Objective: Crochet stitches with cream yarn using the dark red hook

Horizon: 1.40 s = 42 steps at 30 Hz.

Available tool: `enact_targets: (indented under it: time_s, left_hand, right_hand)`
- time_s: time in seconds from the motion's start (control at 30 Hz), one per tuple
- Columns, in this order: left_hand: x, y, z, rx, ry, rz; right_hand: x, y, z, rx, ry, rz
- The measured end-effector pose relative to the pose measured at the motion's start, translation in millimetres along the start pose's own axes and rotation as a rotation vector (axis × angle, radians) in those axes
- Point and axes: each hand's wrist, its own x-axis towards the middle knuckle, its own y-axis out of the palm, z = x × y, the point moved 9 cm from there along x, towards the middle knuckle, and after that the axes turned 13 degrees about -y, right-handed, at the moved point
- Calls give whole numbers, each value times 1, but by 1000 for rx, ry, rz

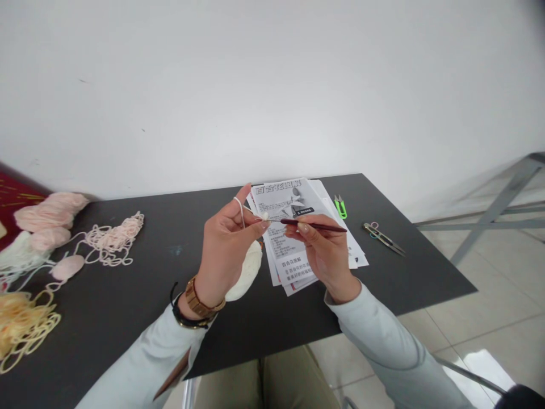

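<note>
My left hand (225, 250) is raised over the black table (140, 307), fingers pinched on a cream crochet piece (244, 271) that hangs below the palm, with cream yarn looped over the raised index finger. My right hand (326, 250) is closed on a dark red crochet hook (315, 225), whose tip meets the small yarn stitch at my left fingertips. Both hands hover above a stack of printed instruction sheets (293, 227).
Green thread snips (340, 206) and metal scissors (383, 237) lie right of the sheets. Pink yarn skeins (49, 213), a loose pink yarn tangle (113, 238), a small pink crochet piece (67, 267) and yellow yarn (23, 326) lie at the table's left. A white wall stands behind.
</note>
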Motion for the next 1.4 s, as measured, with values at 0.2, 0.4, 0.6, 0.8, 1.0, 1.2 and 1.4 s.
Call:
enact_targets:
  time_s: [0.2,0.4,0.6,0.8,1.0,1.2,1.4]
  left_hand:
    - [3,7,17,-186,-245,107]
    - [4,11,23,-252,-334,123]
    - [-1,2,6,-98,-51,-6]
    - [-2,0,3,2,23,-56]
    - [-1,3,-1,87,64,-25]
    - [2,1,4,74,-12,-1]
    - [6,3,5,86,-67,36]
  right_hand:
    - [1,4,20,-154,-218,114]
    - [-23,34,66,-549,-726,506]
    - [-50,57,73,-875,-998,726]
    - [-44,55,72,-814,-887,631]
    - [-32,45,75,-707,-791,451]
    - [-27,43,80,-669,-744,392]
    - [-21,37,80,-596,-694,349]
